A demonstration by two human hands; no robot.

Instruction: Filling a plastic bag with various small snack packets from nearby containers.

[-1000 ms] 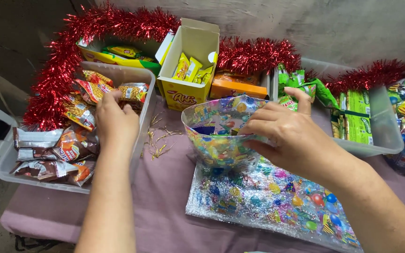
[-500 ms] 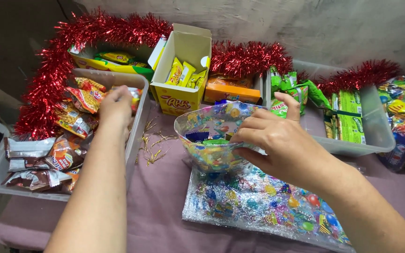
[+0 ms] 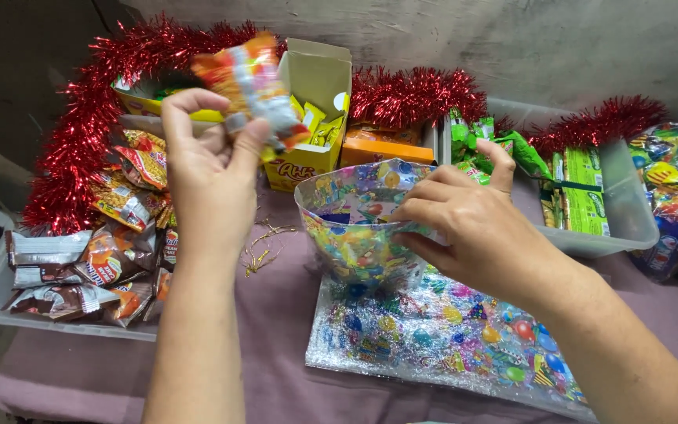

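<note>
My left hand (image 3: 207, 177) is raised over the left tray and grips an orange and white snack packet (image 3: 251, 88), which is blurred. My right hand (image 3: 476, 228) holds the rim of a colourful patterned plastic bag (image 3: 355, 224), keeping its mouth open on the table. The bag stands upright on a flat stack of the same shiny patterned bags (image 3: 441, 338). The packet hangs just left of and above the open bag.
A clear tray (image 3: 56, 326) at left holds several snack packets. A yellow open box (image 3: 315, 102) and an orange box (image 3: 386, 149) stand at the back. A second clear tray (image 3: 629, 228) with green packets sits at right. Red tinsel (image 3: 417, 94) runs along the back. Gold twist ties (image 3: 264, 247) lie on the purple cloth.
My left hand has lifted out of the left tray with a snack packet and moved up and right toward the bag. My right hand still holds the bag open.
</note>
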